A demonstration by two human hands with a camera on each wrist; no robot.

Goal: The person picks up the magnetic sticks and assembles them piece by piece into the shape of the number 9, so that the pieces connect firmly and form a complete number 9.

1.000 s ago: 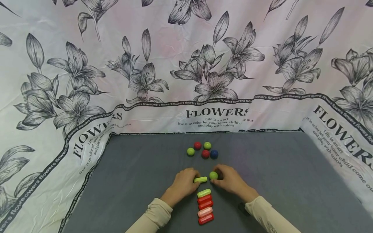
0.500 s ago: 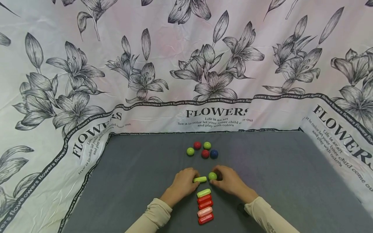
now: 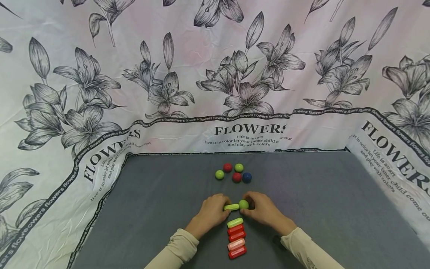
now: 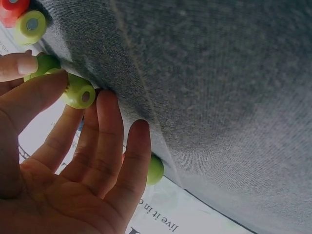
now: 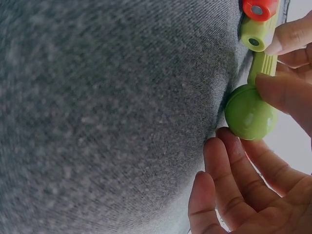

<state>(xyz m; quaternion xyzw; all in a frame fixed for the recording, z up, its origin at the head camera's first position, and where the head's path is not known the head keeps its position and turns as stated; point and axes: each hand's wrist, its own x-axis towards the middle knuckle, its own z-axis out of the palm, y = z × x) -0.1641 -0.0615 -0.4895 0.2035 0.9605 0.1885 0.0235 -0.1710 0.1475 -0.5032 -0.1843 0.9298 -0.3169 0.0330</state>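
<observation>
My left hand (image 3: 211, 211) pinches a yellow-green magnetic rod (image 3: 231, 207) between thumb and fingers; in the left wrist view a grey disc shows in the rod's end. A shiny green ball (image 5: 251, 113) is pinched by my right hand (image 3: 265, 210). Ball and rod meet end to end in the head view, and the right wrist view also has the rod right against the ball. Just in front of the hands lies a column of short rods: a yellow-green one (image 3: 235, 223) at the far end, then two red ones, a pink one (image 3: 236, 245) and another red one (image 3: 237, 252).
Beyond the hands sit loose balls on the grey cloth (image 3: 161, 186): two green, two red (image 3: 236, 177) and a blue one (image 3: 246, 177). A flower-printed curtain (image 3: 188, 134) borders the table at the back and both sides.
My right hand has brought the green ball slightly left and nearer, closing the small gap to the yellow-green rod. The left hand stays nearly still.
</observation>
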